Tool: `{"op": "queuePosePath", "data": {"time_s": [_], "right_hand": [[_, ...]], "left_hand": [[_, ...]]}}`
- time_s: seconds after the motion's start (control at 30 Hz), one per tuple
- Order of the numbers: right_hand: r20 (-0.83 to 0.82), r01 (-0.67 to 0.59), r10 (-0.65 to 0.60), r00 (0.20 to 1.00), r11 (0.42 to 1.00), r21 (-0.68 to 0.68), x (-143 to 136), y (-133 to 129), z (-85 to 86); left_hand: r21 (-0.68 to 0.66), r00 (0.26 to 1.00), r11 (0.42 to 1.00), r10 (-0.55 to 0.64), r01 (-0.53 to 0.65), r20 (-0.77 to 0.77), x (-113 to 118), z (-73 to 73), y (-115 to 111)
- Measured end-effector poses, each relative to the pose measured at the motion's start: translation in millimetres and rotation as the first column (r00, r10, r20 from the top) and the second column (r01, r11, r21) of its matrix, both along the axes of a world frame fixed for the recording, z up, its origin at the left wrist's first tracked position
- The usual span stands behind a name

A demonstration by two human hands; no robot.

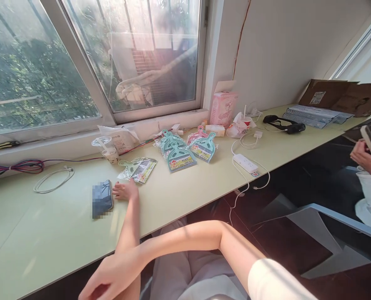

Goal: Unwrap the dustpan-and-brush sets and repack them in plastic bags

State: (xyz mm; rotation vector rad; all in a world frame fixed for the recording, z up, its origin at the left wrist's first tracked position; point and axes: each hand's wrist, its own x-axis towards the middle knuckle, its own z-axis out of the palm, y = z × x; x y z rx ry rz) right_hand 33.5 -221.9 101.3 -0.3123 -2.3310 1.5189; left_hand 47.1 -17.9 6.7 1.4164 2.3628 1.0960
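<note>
My left hand [125, 190] rests on the table beside a dark smartphone [102, 199], its fingers loosely bent and nothing in them. Just beyond it lies a bagged pale green dustpan set [138, 169]. More teal dustpan sets [181, 157] in clear bags with yellow labels lie in a pile farther back, along with a pink one [199, 133]. Across my left forearm lies my right arm. My right hand [112, 271] hangs over the left arm at the lower edge, fingers curved and apart, with no object visible in it; the fingertips are partly cut off.
A drink cup [108, 151] and cable coils [56, 179] are at the left. Farther right are a pink box [223, 107], a white power strip [245, 163], a black headset [284, 124] and cardboard boxes [344, 96]. Another person's hands [368, 156] hold a phone.
</note>
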Motion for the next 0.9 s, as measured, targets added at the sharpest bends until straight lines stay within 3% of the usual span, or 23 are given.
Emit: {"op": "queuePosePath", "data": {"time_s": [0.07, 0.1, 0.13, 0.2, 0.23, 0.3, 0.43, 0.57, 0.63, 0.77, 0.83, 0.9], "right_hand": [[-0.079, 0.242, -0.237, 0.968, 0.969, 0.052, 27.4, 24.2, -0.8], [-0.110, 0.416, -0.406, 0.907, 0.906, 0.081, 43.5, 40.8, -3.4], [-0.144, 0.623, -0.607, 0.781, 0.773, 0.116, 60.5, 59.7, -7.7], [-0.156, 0.904, -0.903, 0.400, 0.362, 0.226, 94.0, 99.8, -21.9], [-0.158, 0.931, -0.934, 0.320, 0.279, 0.237, 109.0, 118.7, -31.6], [-0.164, 0.941, -0.958, 0.237, 0.184, 0.284, 132.4, 149.2, -54.6], [-0.076, 0.942, -0.984, 0.159, 0.128, 0.311, 151.9, 177.7, -97.5], [-0.098, 0.981, -0.992, 0.079, 0.059, 0.187, 151.9, 182.9, -116.1], [-0.092, 0.998, -0.995, 0.046, 0.041, 0.049, 152.2, 184.3, -117.7], [-0.055, 0.906, -0.998, -0.007, 0.017, -0.423, 157.1, 188.4, -117.0], [-0.049, 0.793, -0.996, -0.071, -0.026, -0.609, 160.3, 189.8, -116.7], [-0.059, 0.706, -0.988, -0.141, -0.058, -0.706, 163.2, 189.8, -116.2]], "left_hand": [[-0.016, 0.995, 0.996, -0.093, 0.092, -0.042, -7.5, -2.6, 6.0], [-0.014, 0.986, 0.987, -0.159, 0.159, -0.058, -11.5, -3.9, 8.3], [-0.011, 0.972, 0.974, -0.225, 0.224, -0.068, -15.1, -4.9, 10.3], [0.002, 0.942, 0.945, -0.327, 0.328, -0.077, -19.4, -5.9, 13.4], [0.017, 0.929, 0.931, -0.362, 0.364, -0.076, -19.8, -5.7, 14.9], [0.052, 0.917, 0.916, -0.394, 0.397, -0.055, -18.7, -4.3, 18.0], [0.083, 0.926, 0.931, -0.363, 0.356, 0.104, -18.2, -0.5, 24.5], [0.157, 0.885, 0.934, -0.355, 0.321, 0.302, -21.4, -0.4, 30.1], [0.201, 0.848, 0.925, -0.376, 0.321, 0.375, -20.3, -1.4, 32.3], [0.329, 0.721, 0.878, -0.475, 0.349, 0.504, -13.5, -2.5, 33.5], [0.418, 0.610, 0.826, -0.561, 0.377, 0.559, -10.7, -1.5, 30.8], [0.481, 0.498, 0.780, -0.625, 0.400, 0.601, -9.2, 0.8, 25.8]]}}
